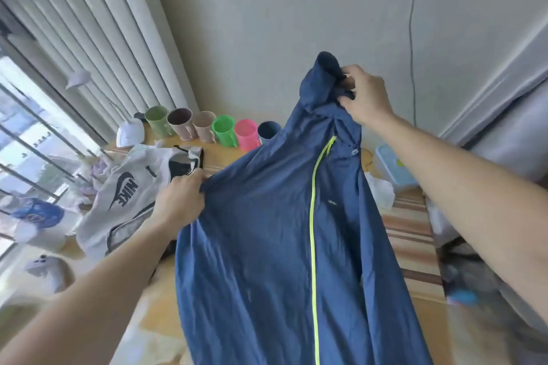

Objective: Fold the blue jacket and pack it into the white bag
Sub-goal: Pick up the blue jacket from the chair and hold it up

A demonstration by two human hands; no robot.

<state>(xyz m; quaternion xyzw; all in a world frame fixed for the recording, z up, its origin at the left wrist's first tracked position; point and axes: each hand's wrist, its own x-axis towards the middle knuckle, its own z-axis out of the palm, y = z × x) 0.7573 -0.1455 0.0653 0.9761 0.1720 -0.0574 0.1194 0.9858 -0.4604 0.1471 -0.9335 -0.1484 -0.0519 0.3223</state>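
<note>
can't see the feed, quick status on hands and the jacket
Left hand shut on blue jacket shoulder, right hand shut on the hood. Jacket held up, unfolded, zipped. White bag on table behind, cups beyond.

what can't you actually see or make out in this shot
Head view only:
- Blue jacket: its hem is cut off by the bottom edge; sleeves not made out.
- Small chest logo: too small to read.
- Dark blue cup: partly hidden behind the jacket.
- White Nike bag: lower part covered by the left hand and forearm.
- Table: mostly covered by the jacket.
- Right hand: fingertips buried in the hood.
</note>
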